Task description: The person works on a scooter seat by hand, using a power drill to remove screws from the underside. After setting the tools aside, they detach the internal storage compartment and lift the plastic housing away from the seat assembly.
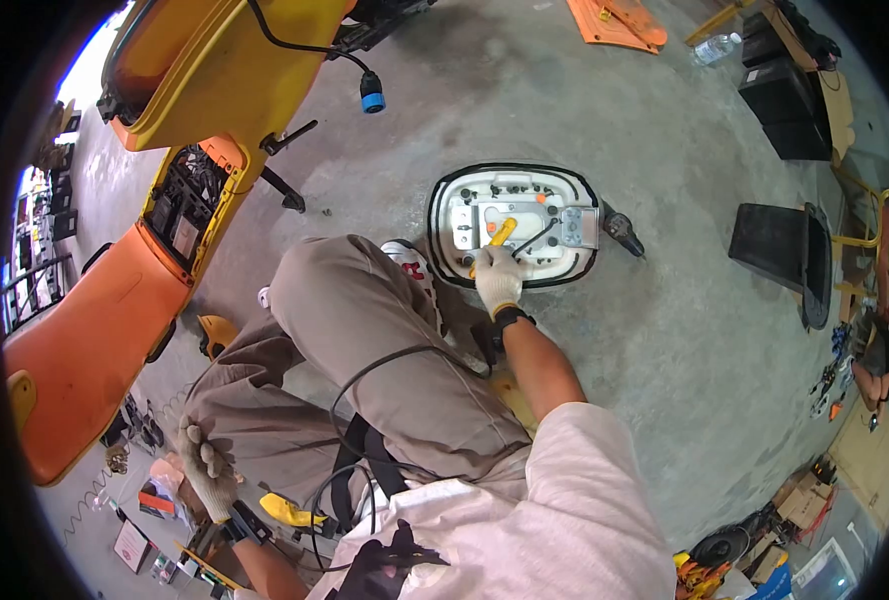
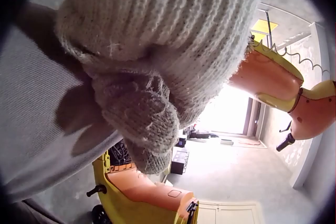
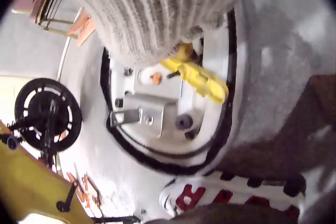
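My right hand [image 1: 500,280], in a knitted glove, holds a yellow tool [image 1: 504,233] over a white oval housing [image 1: 448,222] with a black rim seal, lying on the floor. In the right wrist view the yellow tool [image 3: 202,80] sticks out beyond the gloved right hand [image 3: 152,14], whose fingertips are mostly hidden. A metal bracket [image 3: 149,115] and several dark knobs are inside the housing. My gloved left hand [image 1: 206,467] rests by my trouser leg with nothing in it; its fingers hang loosely bent in the left wrist view [image 2: 142,103].
A power drill [image 1: 622,232] lies against the housing's right side. Yellow and orange scooter bodywork [image 1: 115,335] stands at the left. Black bins [image 1: 780,245] and a plastic bottle [image 1: 717,48] are on the right. A black cable [image 1: 337,400] crosses my lap.
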Action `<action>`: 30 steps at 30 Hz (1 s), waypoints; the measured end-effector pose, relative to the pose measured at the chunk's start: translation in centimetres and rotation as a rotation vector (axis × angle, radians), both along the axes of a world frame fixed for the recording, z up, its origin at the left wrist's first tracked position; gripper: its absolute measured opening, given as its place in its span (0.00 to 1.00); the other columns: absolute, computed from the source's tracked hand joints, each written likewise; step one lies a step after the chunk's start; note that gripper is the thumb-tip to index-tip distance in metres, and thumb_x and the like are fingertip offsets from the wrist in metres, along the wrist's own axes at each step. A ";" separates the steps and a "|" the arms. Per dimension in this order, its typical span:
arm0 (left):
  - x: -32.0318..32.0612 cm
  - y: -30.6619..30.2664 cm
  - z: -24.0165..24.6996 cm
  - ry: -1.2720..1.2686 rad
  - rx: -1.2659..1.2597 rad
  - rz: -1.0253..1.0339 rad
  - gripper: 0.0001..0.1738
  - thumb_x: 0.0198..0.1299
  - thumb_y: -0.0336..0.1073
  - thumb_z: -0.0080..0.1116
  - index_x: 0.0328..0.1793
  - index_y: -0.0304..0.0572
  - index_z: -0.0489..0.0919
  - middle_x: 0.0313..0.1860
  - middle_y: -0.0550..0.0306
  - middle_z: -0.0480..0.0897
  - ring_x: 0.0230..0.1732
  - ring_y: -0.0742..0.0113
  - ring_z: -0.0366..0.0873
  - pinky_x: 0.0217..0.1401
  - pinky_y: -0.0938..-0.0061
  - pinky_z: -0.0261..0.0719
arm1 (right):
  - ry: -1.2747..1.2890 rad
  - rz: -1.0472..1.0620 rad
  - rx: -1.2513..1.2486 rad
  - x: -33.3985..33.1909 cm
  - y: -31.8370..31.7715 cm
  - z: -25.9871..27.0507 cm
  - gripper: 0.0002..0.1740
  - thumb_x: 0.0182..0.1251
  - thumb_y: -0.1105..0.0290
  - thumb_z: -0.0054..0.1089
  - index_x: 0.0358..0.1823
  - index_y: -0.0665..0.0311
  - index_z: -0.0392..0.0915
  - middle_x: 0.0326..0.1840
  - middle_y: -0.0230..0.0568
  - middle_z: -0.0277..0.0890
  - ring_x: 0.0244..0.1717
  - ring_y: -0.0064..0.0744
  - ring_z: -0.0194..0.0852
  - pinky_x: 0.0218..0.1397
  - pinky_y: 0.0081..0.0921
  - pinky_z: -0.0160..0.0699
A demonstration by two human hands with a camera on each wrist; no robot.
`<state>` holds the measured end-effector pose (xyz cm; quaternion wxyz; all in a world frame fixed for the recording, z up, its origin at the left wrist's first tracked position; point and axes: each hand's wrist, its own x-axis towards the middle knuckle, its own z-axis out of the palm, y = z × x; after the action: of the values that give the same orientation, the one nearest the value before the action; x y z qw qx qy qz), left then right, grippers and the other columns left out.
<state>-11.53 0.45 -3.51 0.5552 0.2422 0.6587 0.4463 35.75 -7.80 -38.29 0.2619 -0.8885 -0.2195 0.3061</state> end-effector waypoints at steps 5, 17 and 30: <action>-0.7 0.1 -0.3 -0.011 0.008 -0.008 0.17 0.73 0.35 0.50 0.65 0.42 0.73 0.42 0.65 0.83 0.14 0.88 0.62 0.09 0.92 0.56 | -0.031 0.005 -0.083 -0.4 -0.6 1.4 0.20 0.69 0.50 0.52 0.52 0.52 0.81 0.46 0.53 0.82 0.49 0.55 0.81 0.55 0.44 0.79; -1.0 -1.0 0.0 -0.036 0.043 0.049 0.16 0.74 0.35 0.48 0.65 0.39 0.71 0.39 0.65 0.82 0.15 0.87 0.62 0.09 0.90 0.55 | -0.330 -0.294 -0.106 9.1 -2.0 1.9 0.17 0.67 0.56 0.50 0.43 0.58 0.84 0.43 0.51 0.84 0.44 0.54 0.83 0.51 0.44 0.79; -3.3 -1.6 -0.4 -0.091 0.072 0.011 0.19 0.73 0.33 0.46 0.67 0.35 0.71 0.41 0.61 0.83 0.14 0.84 0.60 0.08 0.89 0.56 | -0.182 0.213 -0.460 11.9 -6.3 4.5 0.19 0.66 0.55 0.51 0.49 0.56 0.83 0.46 0.50 0.83 0.48 0.53 0.82 0.54 0.45 0.79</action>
<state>-14.86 -1.19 -3.90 0.5730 0.2379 0.6178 0.4832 47.69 -14.12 -33.82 -0.0014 -0.9204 -0.2593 0.2927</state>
